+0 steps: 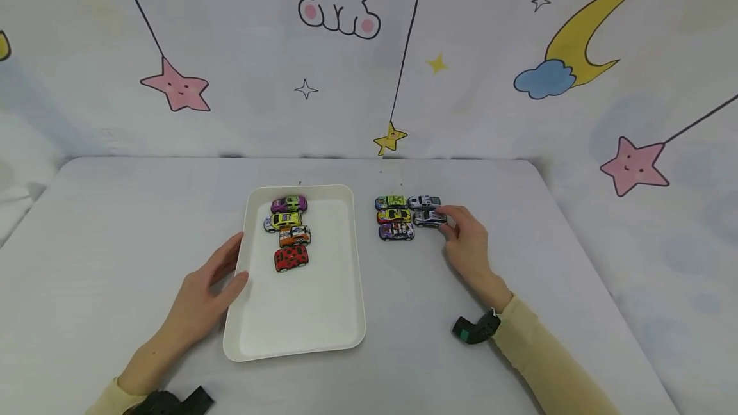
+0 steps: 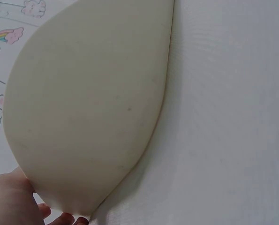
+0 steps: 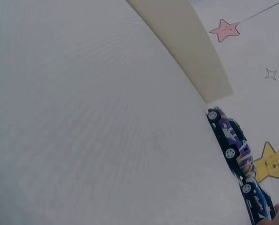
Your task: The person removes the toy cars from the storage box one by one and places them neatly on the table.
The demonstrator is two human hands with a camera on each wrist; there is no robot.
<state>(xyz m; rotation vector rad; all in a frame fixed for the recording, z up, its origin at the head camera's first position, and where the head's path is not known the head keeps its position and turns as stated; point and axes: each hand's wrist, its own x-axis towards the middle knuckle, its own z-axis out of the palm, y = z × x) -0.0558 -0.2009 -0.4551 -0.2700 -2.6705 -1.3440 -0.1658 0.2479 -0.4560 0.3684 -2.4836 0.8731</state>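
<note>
My left hand [image 1: 202, 296] holds the left rim of a white tray [image 1: 300, 319]; its thumb laps over the rim. In the left wrist view, the fingers [image 2: 66, 219] lie by the tray's outer wall [image 2: 87, 108]. Inside the tray sit a purple-green toy car [image 1: 289, 203], a yellow one [image 1: 282, 221], an orange-white one [image 1: 295, 235] and a red one with black spots [image 1: 291, 258]. My right hand [image 1: 468, 243] pinches the right end of a black-and-silver toy car [image 1: 429, 218] with thumb and index finger. Directly behind that is a white-and-blue toy car [image 1: 424, 202].
Left of the pinched car stand a green toy car [image 1: 391, 202], a yellow-red one [image 1: 394, 216] and a purple one [image 1: 396, 231] in a column. All are on a white-covered table [image 1: 415, 338] before a cartoon-printed backdrop [image 1: 242, 50].
</note>
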